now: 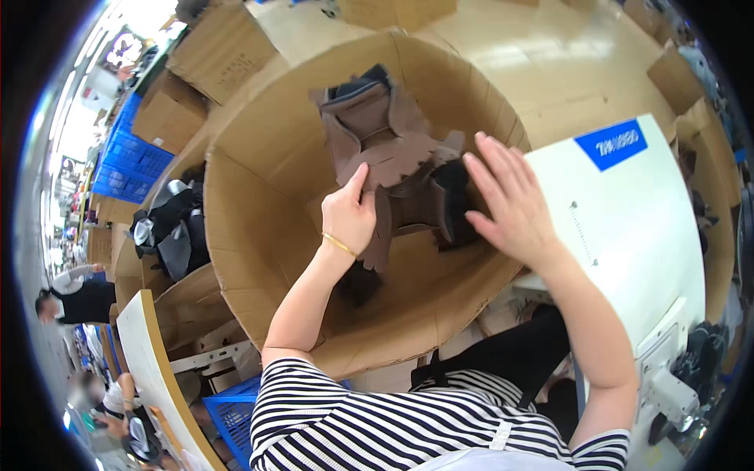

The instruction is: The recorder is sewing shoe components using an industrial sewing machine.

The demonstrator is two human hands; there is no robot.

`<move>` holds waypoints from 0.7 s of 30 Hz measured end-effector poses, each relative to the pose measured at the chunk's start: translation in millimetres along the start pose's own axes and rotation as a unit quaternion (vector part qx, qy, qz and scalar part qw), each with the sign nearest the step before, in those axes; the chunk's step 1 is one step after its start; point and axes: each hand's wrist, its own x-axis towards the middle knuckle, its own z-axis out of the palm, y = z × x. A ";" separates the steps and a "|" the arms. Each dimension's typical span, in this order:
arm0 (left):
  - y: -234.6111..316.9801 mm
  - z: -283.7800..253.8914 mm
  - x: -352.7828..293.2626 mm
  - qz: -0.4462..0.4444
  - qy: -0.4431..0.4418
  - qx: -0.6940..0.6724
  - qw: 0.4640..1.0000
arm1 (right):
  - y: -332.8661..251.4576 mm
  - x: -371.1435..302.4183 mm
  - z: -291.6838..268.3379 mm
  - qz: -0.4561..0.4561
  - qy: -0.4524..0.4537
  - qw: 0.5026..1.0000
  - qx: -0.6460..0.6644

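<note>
Above centre frame, within the large brown cardboard box's [255, 224] outline, the brown, notched, sheet-like piece [393, 161] stretches upward from the nearer left hand [348, 224], its grip unclear; the right hand [514, 206] spreads unclosed.

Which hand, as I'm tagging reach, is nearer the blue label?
Right: the right hand is left of the blue label; the left hand is farther left, at a brown piece.
</note>
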 end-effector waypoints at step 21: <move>202.8 70.7 69.1 0.053 -0.009 -0.425 0.904 | -54.6 -323.6 -199.8 0.457 0.667 0.506 0.300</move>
